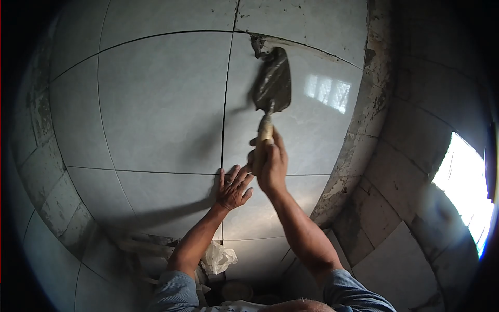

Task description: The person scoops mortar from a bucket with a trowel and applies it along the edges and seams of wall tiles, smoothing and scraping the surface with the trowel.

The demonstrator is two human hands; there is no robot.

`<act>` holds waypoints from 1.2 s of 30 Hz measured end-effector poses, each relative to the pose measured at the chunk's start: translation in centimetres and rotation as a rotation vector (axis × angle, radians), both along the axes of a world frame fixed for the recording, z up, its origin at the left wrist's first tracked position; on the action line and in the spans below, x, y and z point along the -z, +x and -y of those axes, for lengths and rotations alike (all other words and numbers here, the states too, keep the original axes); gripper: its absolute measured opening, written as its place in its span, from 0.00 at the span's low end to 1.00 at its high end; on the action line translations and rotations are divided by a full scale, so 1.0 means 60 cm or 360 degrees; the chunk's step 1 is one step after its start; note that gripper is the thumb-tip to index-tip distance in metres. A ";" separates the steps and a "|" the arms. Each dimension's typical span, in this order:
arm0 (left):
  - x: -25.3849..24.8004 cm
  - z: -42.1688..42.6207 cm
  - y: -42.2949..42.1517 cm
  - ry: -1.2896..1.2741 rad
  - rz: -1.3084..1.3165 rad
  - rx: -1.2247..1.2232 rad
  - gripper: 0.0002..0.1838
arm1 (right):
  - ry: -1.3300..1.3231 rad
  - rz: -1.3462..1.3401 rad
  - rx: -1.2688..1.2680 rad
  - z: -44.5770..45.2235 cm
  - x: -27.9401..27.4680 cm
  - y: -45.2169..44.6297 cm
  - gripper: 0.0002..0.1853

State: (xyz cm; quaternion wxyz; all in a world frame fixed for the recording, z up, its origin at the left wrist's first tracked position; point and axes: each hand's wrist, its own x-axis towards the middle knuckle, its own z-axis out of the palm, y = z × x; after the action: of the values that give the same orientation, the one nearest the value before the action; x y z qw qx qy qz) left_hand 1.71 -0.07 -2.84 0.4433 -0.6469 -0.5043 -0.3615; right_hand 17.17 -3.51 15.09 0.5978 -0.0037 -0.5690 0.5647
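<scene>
A trowel point(275, 78) is held upright by the right hand point(274, 169), its blade pointed away from the body, above both hands. The wooden handle point(266, 130) is wrapped by closed fingers, with the thumb laid along it. The left hand point(232, 192) is opened flat, fingers spread, and is placed against the tiled wall point(161, 104) just beside and below the right hand, near a tile joint; nothing is gripped by it. Whether the two hands are touching cannot be told.

Beyond the blade's tip, dark mortar point(257, 46) is smeared at a tile's upper corner. Below the left hand, crumpled thin plastic point(218, 258) is seen.

The trowel can be judged light to moderate in weight, with a stiff metal blade by which the balance is probably drawn forward; it is best held by the handle, close to the neck. The grip may be made slippery by wet mortar. The tiles look hard, smooth and brittle, so flat-handed pressure is better suited to them than edge knocks.
</scene>
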 end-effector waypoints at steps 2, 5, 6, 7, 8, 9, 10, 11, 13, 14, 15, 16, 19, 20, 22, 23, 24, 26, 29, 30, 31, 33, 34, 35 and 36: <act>0.012 -0.007 -0.009 -0.0058 0.0033 0.0032 0.27 | -0.0071 -0.0018 -0.0055 0.014 0.002 -0.029 0.28; 0.025 -0.022 -0.023 0.0029 -0.0137 -0.0035 0.32 | -0.0144 -0.0188 -0.0236 0.054 -0.040 -0.053 0.29; 0.017 -0.019 -0.021 0.0026 -0.0151 -0.0016 0.32 | -0.0121 -0.0164 -0.0212 0.063 -0.056 -0.057 0.30; 0.014 -0.011 -0.016 -0.0129 -0.0054 -0.0021 0.33 | -0.0096 -0.0161 -0.0194 0.065 -0.066 -0.065 0.30; 0.011 -0.007 -0.013 -0.0285 0.0044 -0.0030 0.33 | -0.0072 -0.0156 -0.0178 0.066 -0.072 -0.070 0.30; 0.010 -0.007 -0.015 -0.0295 0.0037 0.0010 0.34 | -0.0023 -0.0097 -0.0167 0.068 -0.075 -0.070 0.30; 0.013 -0.008 -0.016 -0.0303 0.0031 0.0010 0.34 | -0.0030 -0.0103 -0.0166 0.070 -0.075 -0.067 0.30; 0.015 -0.011 -0.013 -0.0204 -0.0007 0.0000 0.34 | -0.0018 -0.0047 -0.0140 0.071 -0.074 -0.059 0.29; 0.019 -0.016 -0.011 -0.0051 0.0014 0.0008 0.30 | 0.0069 0.0014 -0.0164 0.061 -0.071 -0.050 0.32; 0.014 -0.013 -0.008 -0.0053 0.0021 -0.0009 0.30 | 0.0036 0.0076 -0.0173 0.063 -0.078 -0.041 0.32; 0.009 -0.008 -0.005 -0.0056 0.0030 0.0013 0.29 | 0.0032 0.0119 -0.0224 0.064 -0.083 -0.032 0.32; 0.004 -0.003 -0.002 -0.0063 0.0039 0.0039 0.28 | 0.0026 0.0160 -0.0272 0.065 -0.086 -0.024 0.31; 0.003 -0.003 -0.003 -0.0061 0.0047 0.0015 0.29 | -0.0039 0.0225 -0.0358 0.075 -0.086 -0.009 0.29; 0.009 -0.006 -0.004 -0.0056 0.0071 0.0036 0.29 | -0.0044 0.0226 -0.0357 0.074 -0.079 -0.002 0.29; 0.015 -0.017 -0.010 -0.0214 0.0191 0.0081 0.30 | -0.0089 0.0147 -0.0777 0.070 -0.064 0.014 0.28; 0.007 -0.017 -0.009 -0.0369 0.0311 0.0127 0.30 | -0.0140 0.0094 -0.0826 0.069 -0.052 0.019 0.28; 0.001 -0.014 -0.008 -0.0359 0.0307 0.0125 0.30 | -0.0182 -0.0019 -0.0901 0.067 -0.042 0.025 0.27; 0.000 -0.001 0.000 0.0054 0.0048 0.0064 0.31 | -0.0197 -0.0111 -0.0808 0.050 -0.040 0.041 0.27; -0.009 0.010 0.004 0.0005 0.0021 0.0030 0.29 | -0.0173 -0.0140 -0.0809 0.011 -0.056 0.089 0.27; -0.011 0.011 0.007 0.0008 0.0021 0.0013 0.28 | -0.0124 -0.0085 -0.0745 0.004 -0.061 0.110 0.27; -0.009 0.009 0.006 0.0025 0.0018 0.0004 0.27 | -0.0090 -0.0023 -0.0637 0.001 -0.066 0.129 0.27; -0.009 0.004 0.008 0.0038 0.0024 -0.0010 0.27 | -0.0017 0.0080 -0.0410 -0.002 -0.067 0.150 0.27; -0.008 0.005 0.008 0.0046 0.0016 -0.0023 0.27 | -0.0034 0.0086 -0.0411 -0.003 -0.063 0.145 0.27; -0.005 0.008 0.009 0.0023 0.0025 -0.0023 0.27 | -0.0032 0.0117 -0.0242 -0.004 -0.056 0.135 0.27; -0.007 0.008 0.009 0.0015 0.0026 -0.0001 0.28 | -0.0020 0.0149 -0.0072 -0.006 -0.048 0.126 0.27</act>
State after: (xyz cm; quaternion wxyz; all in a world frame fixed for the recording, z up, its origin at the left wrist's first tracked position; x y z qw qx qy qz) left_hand 2.26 -0.55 -2.44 0.4422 -0.6417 -0.5063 -0.3692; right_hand 24.71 -3.14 18.00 0.5575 -0.0210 -0.5926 0.5810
